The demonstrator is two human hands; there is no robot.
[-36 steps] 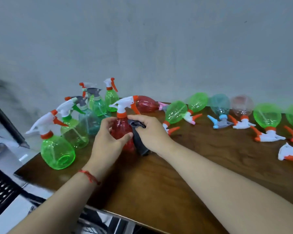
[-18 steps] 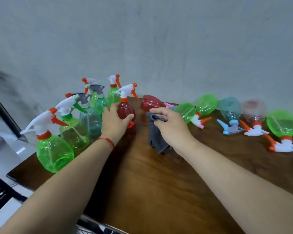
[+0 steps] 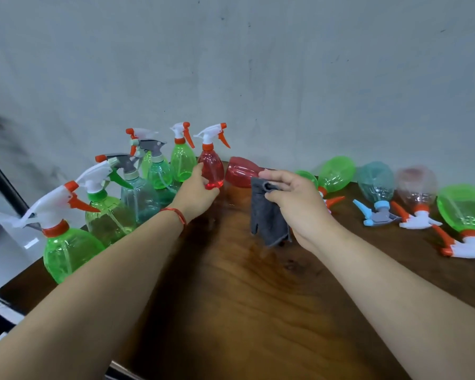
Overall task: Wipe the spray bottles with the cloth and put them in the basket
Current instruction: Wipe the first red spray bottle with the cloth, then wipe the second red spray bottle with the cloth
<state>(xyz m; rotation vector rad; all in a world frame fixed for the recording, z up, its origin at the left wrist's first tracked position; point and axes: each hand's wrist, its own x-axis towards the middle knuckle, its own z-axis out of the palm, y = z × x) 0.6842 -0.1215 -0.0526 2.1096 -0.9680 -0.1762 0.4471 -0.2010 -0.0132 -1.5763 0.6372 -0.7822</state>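
Note:
My left hand (image 3: 194, 194) grips the lower body of an upright red spray bottle (image 3: 211, 163) with a white and orange trigger, at the back of the wooden table (image 3: 244, 283) beside the upright bottles. My right hand (image 3: 296, 204) pinches a grey cloth (image 3: 268, 215) that hangs down just above the table. A second red bottle (image 3: 240, 171) lies on its side behind the cloth. No basket is in view.
Several upright green and teal bottles (image 3: 137, 193) crowd the table's left end, the nearest green one (image 3: 66, 248) at the corner. Several bottles (image 3: 379, 187) lie on their sides along the back right. A grey wall rises behind. The table's left edge drops to the floor.
My left hand has carried the red bottle from the table's middle back to the upright group at the rear. My right hand has lifted the cloth off the bottle and moved right.

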